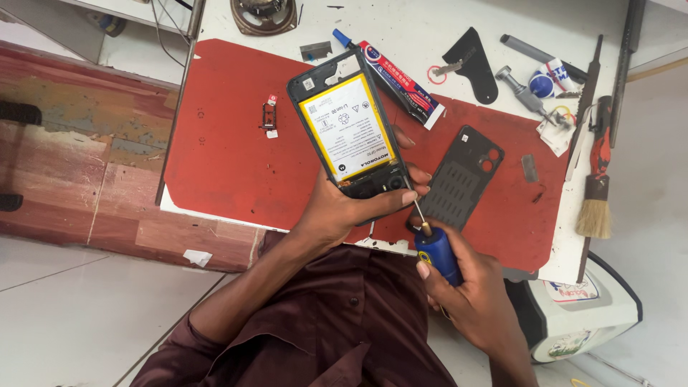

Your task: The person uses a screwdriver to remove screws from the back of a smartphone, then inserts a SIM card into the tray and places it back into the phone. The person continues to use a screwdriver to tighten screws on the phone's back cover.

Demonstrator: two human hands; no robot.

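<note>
My left hand (351, 204) grips the lower end of an opened phone (347, 125), held above a red mat (229, 158). The phone's back is off and its yellow battery faces up. My right hand (466, 287) holds a blue-handled screwdriver (436, 247). Its thin shaft points up to the phone's lower edge, beside my left fingers. The phone's dark back cover (459, 175) lies on the mat just right of both hands.
On the mat's left lies a small SIM tray (269, 116). A glue tube (394, 77) rests behind the phone. At the right are a brush (596, 193), files, another screwdriver (523, 92) and a black pouch (476, 61). A white device (588, 308) sits below the table edge.
</note>
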